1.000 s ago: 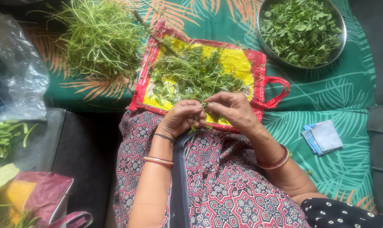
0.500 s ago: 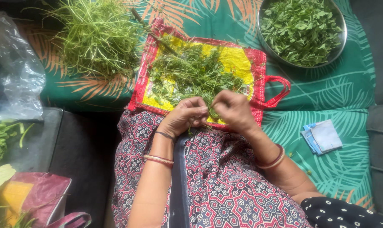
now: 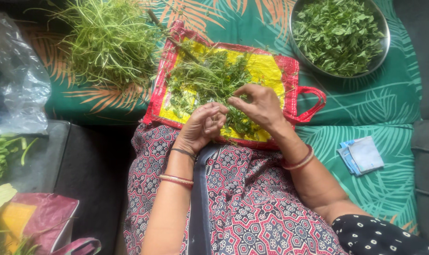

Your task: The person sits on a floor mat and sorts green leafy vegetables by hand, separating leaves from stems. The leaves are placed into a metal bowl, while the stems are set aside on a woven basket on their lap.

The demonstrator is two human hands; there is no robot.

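Since prev frame our right hand (image 3: 261, 106) lifted w/ pinched leaves; left hand (image 3: 202, 125) grips a sprig (image 3: 224, 123) over the red-yellow bag (image 3: 271, 71). Steel bowl (image 3: 383, 45) right of bag is full; stem pile (image 3: 108, 42) left; unpicked greens (image 3: 209, 80) remain.

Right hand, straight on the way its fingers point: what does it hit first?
The right hand points its fingertips left toward the left hand. Going straight on, it would probably meet the left hand's fingers first, with leafy sprigs on the bag just beyond; depth is unclear.
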